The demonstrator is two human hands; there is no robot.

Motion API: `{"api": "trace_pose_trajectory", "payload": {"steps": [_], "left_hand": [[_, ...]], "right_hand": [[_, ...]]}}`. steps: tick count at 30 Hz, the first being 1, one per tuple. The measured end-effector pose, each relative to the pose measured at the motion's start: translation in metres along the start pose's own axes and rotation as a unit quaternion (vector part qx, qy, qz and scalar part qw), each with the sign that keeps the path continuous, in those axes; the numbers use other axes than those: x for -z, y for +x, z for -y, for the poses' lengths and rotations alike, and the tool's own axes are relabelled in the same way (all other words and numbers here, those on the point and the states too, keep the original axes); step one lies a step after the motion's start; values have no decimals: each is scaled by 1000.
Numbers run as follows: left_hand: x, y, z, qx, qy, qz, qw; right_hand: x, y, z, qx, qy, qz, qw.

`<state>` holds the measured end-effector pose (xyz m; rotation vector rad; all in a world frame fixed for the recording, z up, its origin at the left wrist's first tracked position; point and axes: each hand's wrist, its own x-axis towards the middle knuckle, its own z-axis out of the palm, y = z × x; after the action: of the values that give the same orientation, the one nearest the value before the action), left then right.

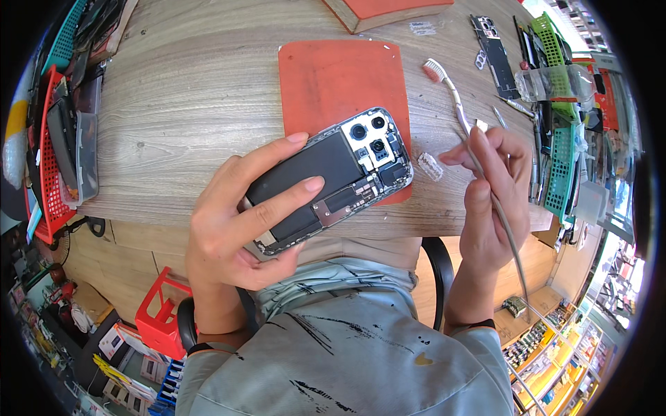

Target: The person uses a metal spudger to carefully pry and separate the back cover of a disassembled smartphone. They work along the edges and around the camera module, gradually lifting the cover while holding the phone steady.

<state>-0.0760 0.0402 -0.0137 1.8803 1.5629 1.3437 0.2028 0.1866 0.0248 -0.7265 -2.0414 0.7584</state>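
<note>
My left hand is closed around a smartphone with its back cover off. It is held tilted above the table's near edge, with its camera module at the upper right and black battery and circuit board exposed. My right hand grips a toothbrush by its long grey handle, bristles pointing away from me, apart from the phone. A small whitish, see-through piece lies beside my right fingertips. Under and beyond the phone is a red mat.
A red block sits at the far edge. To the right lie a phone back part, tweezers and a green basket. On the left stand a red basket and a clear box. A red stool is below left.
</note>
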Motion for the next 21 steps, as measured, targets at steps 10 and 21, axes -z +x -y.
{"api": "trace_pose_trajectory", "payload": {"steps": [10,21], "left_hand": [[-3,-1,-3,12,4,-10,1000],[-3,-1,0,2,17,-1,1000]], "right_hand": [[-14,-32,12,3,-115,21,993],[-26,-31,7,27,-81,25,996]]}}
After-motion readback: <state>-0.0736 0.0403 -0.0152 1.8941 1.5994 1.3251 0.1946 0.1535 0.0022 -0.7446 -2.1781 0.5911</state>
